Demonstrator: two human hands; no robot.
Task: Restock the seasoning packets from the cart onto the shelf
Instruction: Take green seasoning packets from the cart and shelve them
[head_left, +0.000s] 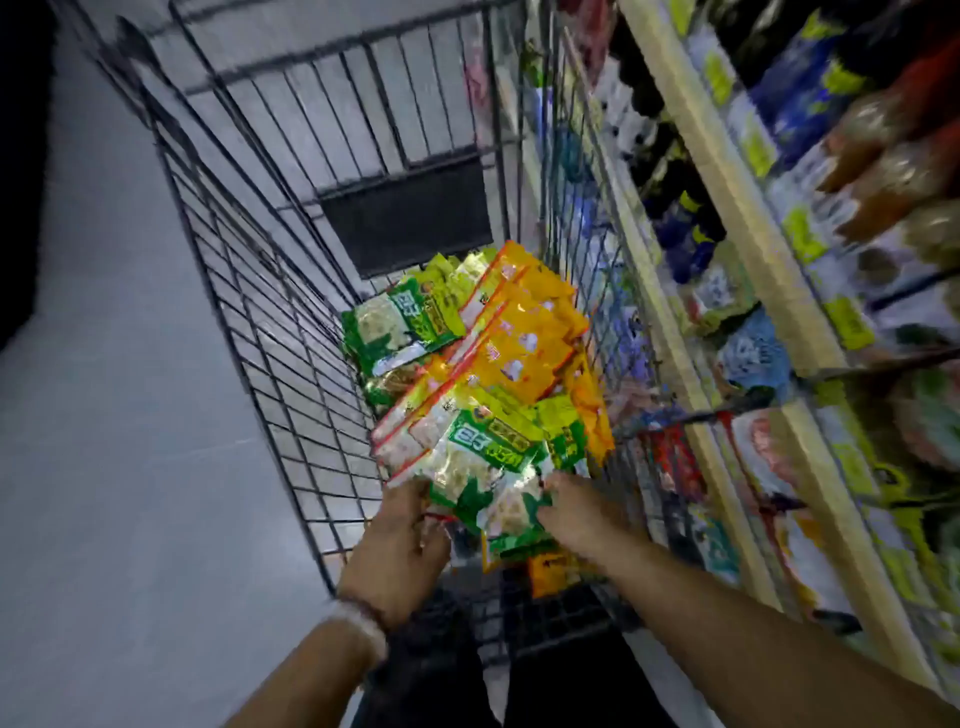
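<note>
Both the left hand (397, 540) and right hand (582, 512) gripped the near edges of a green seasoning packet (483, 457) atop the pile in the wire cart (249, 291); light, limp and probably slick, it seemed best pinched at its sealed edges.

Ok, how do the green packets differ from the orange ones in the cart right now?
The green packets are green and white with a label panel; the orange packets are orange-yellow with red edges. Both hands, left and right, grip a green bundle at the near end; the orange packets lie untouched, fanned toward the shelf side. Both are glossy flat pouches inside the cart.
</note>
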